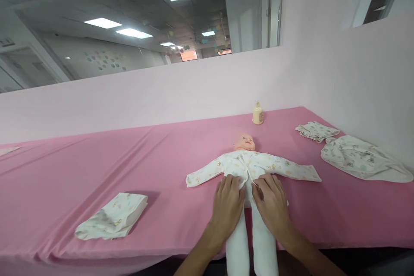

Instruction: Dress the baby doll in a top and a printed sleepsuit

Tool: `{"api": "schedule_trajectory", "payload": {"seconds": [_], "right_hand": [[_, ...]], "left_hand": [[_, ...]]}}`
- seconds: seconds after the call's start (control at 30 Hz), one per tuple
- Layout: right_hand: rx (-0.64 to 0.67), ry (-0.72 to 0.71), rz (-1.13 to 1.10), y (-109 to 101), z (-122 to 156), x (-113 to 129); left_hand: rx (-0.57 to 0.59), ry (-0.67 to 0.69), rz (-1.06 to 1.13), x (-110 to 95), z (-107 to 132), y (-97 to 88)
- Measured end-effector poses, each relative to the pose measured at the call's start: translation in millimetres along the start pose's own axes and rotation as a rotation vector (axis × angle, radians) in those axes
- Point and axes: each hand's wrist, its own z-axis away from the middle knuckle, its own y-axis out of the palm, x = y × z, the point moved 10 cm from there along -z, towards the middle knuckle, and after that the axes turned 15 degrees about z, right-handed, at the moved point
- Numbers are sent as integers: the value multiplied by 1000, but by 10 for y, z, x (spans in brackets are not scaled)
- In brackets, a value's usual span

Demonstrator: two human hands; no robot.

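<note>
Over here by the pale wall below a long window, a pink cloth-covered table [168, 159] bears a pale-yellow pump bottle [258, 115] and, well off to the left, a folded white printed cloth [113, 216]. Near its front edge, a pink-headed doll with white legs [245, 142] lies face up in a white, small-patterned long-sleeved shirt [231, 164], while the left hand [229, 200] and right hand [272, 202], fingers curled narrow, each pinch one side of its parted front.
</note>
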Motion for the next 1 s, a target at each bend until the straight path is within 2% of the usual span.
{"api": "schedule_trajectory", "payload": {"seconds": [0.17, 0.33, 0.4, 0.5, 0.73, 1.0], "right_hand": [[73, 87, -121, 41, -4, -71], [166, 254, -260, 53, 13, -208], [198, 295, -284, 49, 20, -233], [213, 303, -266, 62, 44, -253], [75, 195, -190, 45, 138, -265], [153, 368, -421, 78, 138, -349]], "left_hand": [[-30, 44, 21, -1, -73, -32], [-316, 197, 10, -142, 28, -211], [-378, 233, -5, -180, 83, -217], [-344, 256, -19, -208, 91, -138], [-248, 243, -28, -188, 59, -50], [-234, 339, 27, -327, 65, -7]]}}
